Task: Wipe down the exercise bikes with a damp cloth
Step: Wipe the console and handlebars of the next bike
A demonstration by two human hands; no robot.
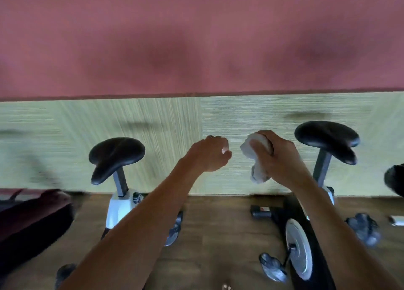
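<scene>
Two exercise bikes stand against the wall. The left bike has a black saddle point(117, 156) on a post above a white body point(119, 211). The right bike has a black saddle point(328, 140) and a white flywheel point(298, 248) with grey pedals point(273, 268). My right hand point(277, 158) is raised between the two bikes and grips a crumpled white cloth point(256, 160). My left hand point(211, 155) hovers close beside it with curled fingers and holds nothing that I can see. Neither hand touches a bike.
A dark red padded object point(32, 219) lies at the lower left. Another dark saddle point(395, 180) shows at the right edge. The floor point(218, 235) is brown wood. The wall is pale green panel point(240, 115) below and red above.
</scene>
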